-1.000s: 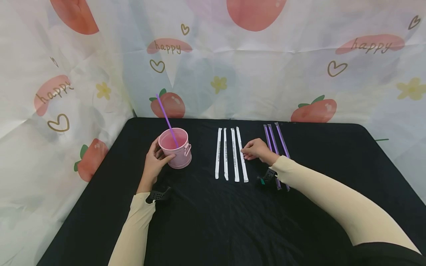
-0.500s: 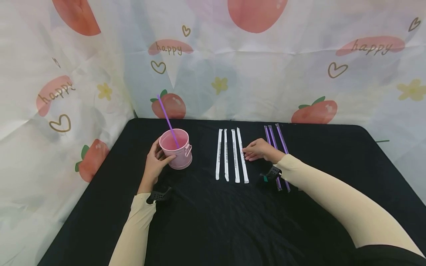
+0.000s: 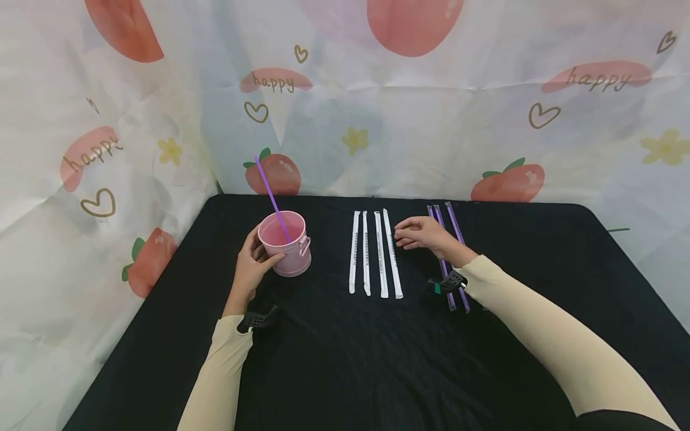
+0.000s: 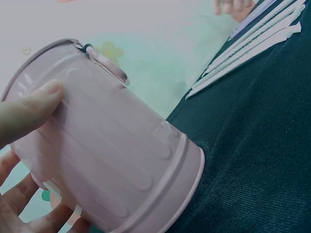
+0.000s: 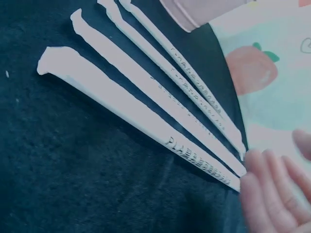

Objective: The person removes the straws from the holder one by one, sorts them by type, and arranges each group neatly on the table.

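My left hand (image 3: pixel 249 269) grips a small pink metal bucket (image 3: pixel 293 261) at the left of the black table. In the left wrist view the thumb (image 4: pixel 36 109) lies against the bucket's side, with the fingers around the far side. A purple straw (image 3: pixel 271 194) leans in the bucket, its upper end well above the rim. My right hand (image 3: pixel 423 233) is palm-inward with relaxed fingers, holding nothing, just right of several white paper-wrapped straws (image 3: pixel 392 257). In the right wrist view its fingers (image 5: pixel 279 194) are by the far ends of these straws (image 5: pixel 121 102).
Several purple straws in clear wrappers (image 3: pixel 456 222) lie to the right, partly hidden under my right wrist. The black-covered table (image 3: pixel 334 359) ends at a patterned curtain (image 3: pixel 420 131) behind and on the left. Each wrist wears a black strap.
My right hand has drawn slightly back and up from the rightmost white straw, its fingers loosening. The left hand and bucket stay in place.
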{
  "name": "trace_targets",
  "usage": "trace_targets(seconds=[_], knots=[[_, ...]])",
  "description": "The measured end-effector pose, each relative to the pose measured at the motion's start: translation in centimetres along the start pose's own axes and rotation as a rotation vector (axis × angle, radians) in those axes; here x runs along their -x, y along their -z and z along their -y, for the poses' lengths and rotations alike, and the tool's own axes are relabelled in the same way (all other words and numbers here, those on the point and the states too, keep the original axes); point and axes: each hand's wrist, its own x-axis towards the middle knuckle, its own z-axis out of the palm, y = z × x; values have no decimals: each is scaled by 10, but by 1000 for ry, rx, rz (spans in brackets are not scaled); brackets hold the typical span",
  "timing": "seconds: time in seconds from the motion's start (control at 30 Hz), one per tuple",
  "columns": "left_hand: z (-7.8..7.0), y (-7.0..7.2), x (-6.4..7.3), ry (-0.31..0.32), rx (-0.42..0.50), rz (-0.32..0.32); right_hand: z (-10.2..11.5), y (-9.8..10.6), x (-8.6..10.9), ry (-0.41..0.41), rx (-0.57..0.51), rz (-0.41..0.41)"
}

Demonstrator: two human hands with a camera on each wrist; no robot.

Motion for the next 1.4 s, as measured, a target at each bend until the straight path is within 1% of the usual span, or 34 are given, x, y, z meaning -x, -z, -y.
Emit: trace_targets(seconds=[0.1,0.2,0.27,0.4,0.53,0.67,0.77,0.93,1.17,1.4], knots=[[0,0,1,-1,-2,-1,3,-3,-1,114,17,-36],[0,0,1,0,-2,2,6,-7,-3,203,37,-73],[0,0,1,-3,-6,4,8,-11,-5,248,46,-89],[-1,0,0,-4,-9,8,14,-19,-7,325,31,-95],[-1,1,0,3,-7,5,23,-30,-13,377,16,-88],[0,2,-1,1,-4,0,36,-44,-23,393,-5,-72],[0,2,-1,1,-2,1,48,-54,-32,387,-15,-50],[1,1,-1,5,0,6,67,-71,-47,370,10,-28],[2,2,-3,12,-4,7,93,-94,-68,373,-31,10],[4,3,-4,2,-8,5,112,-119,-85,403,5,4]])
